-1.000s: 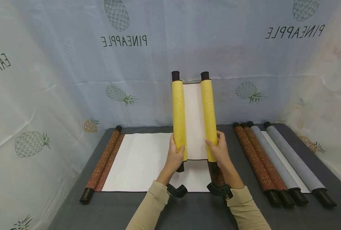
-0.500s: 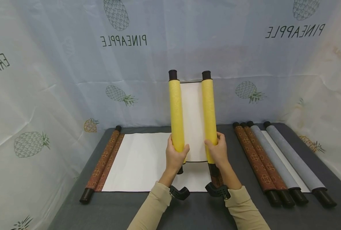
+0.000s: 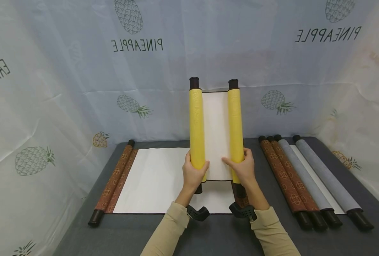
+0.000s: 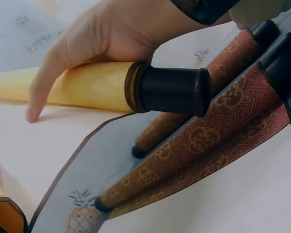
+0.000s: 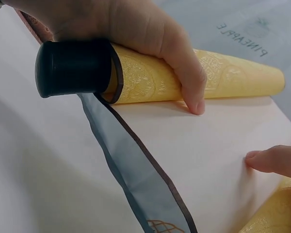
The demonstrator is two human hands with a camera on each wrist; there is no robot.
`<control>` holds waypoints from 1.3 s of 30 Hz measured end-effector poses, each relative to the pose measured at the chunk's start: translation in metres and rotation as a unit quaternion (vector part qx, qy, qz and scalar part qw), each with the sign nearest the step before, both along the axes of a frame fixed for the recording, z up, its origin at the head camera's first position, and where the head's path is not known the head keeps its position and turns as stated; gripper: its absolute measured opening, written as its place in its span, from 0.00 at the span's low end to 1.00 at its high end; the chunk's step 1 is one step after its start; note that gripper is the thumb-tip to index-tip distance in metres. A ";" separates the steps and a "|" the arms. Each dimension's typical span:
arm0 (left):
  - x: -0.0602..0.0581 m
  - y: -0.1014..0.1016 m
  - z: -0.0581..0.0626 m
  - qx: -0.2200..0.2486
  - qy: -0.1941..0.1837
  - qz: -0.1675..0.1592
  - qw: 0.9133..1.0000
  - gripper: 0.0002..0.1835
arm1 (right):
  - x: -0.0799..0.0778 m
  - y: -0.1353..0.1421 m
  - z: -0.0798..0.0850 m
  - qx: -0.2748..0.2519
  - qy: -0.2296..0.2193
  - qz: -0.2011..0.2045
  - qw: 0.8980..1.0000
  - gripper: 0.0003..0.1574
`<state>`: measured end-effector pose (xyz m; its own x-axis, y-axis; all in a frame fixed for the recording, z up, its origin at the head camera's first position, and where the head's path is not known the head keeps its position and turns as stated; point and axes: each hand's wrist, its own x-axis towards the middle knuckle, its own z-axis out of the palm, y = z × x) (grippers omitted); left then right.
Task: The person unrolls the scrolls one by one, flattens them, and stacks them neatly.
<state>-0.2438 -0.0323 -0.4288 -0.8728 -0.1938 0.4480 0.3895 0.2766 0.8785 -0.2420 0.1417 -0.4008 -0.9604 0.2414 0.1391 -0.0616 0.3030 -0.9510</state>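
A yellow scroll [image 3: 197, 128] with black end knobs is held up over the table, a strip of its white paper [image 3: 216, 135] showing between the two rolls. My left hand [image 3: 193, 172] grips the left roll near its lower end, thumb lying over the front. Around the right roll [image 4: 87, 87], seen in no full detail there, cannot be told; in the head view my right hand [image 3: 243, 167] grips the right roll low down. In the right wrist view the right thumb [image 5: 191, 90] lies across the yellow roll onto the paper.
Beneath lies a partly unrolled brown patterned scroll [image 3: 154, 177] on the dark grey table [image 3: 128, 234]. At the right rest another brown scroll [image 3: 282, 174] and a grey scroll [image 3: 326, 170]. A pineapple-printed curtain [image 3: 189, 53] hangs behind and at both sides.
The two yellow rolls have moved slightly apart, so a wider strip of white paper shows. Both hands keep their grip on the rolls.
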 end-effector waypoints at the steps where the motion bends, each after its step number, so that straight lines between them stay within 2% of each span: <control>1: 0.000 0.000 0.000 0.001 0.002 -0.002 1.000 0.36 | 0.000 0.001 0.000 0.001 -0.002 -0.001 1.000 0.47; 7: -0.002 -0.005 0.001 0.004 -0.002 -0.018 1.000 0.35 | -0.001 0.006 0.002 0.011 -0.012 -0.016 1.000 0.44; 22: -0.005 -0.019 0.009 -0.003 -0.060 -0.063 0.996 0.31 | -0.002 0.011 0.002 0.000 -0.002 -0.008 1.000 0.29; 28: -0.008 -0.024 0.009 -0.005 -0.080 -0.081 0.993 0.30 | -0.002 0.013 0.002 0.001 -0.001 0.001 1.000 0.28; 35: -0.010 -0.028 0.008 0.004 -0.088 -0.074 0.993 0.30 | -0.003 0.017 0.000 0.015 -0.010 0.016 1.000 0.29; 39: -0.009 -0.031 0.010 0.005 -0.088 -0.080 0.993 0.31 | -0.003 0.017 0.001 0.021 -0.012 0.014 1.000 0.29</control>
